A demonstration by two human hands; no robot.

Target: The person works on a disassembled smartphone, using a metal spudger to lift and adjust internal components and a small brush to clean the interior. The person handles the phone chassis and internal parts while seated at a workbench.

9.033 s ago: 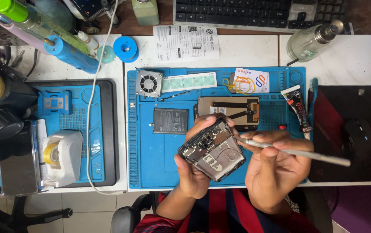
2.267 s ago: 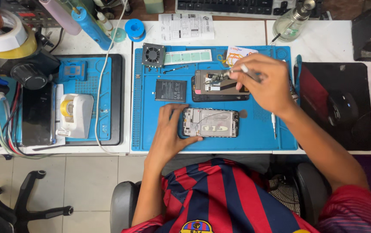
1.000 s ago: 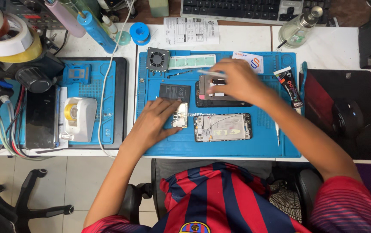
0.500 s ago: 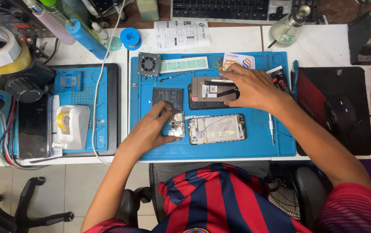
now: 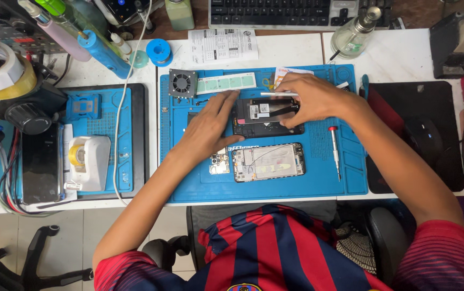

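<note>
Presently, your blue work mat [image 5: 318,178] covers the middle of the white desk [image 5: 404,54], with a keyboard [image 5: 291,11] beyond it and a black mouse pad [image 5: 420,134] to its right. On the mat's far half lies the dark phone back housing [image 5: 267,116]. Your left hand [image 5: 207,129] rests flat at its left edge, fingers spread and released, gripping nothing. Your right hand [image 5: 313,99] bears on its right end, fingers curled around a slim metal tool [image 5: 277,94] laid across the top edge. Nearer you sits the opened phone frame [image 5: 268,161], a small circuit board [image 5: 219,163] just beside it, and a red-tipped screwdriver [image 5: 335,151] to the right.
</note>
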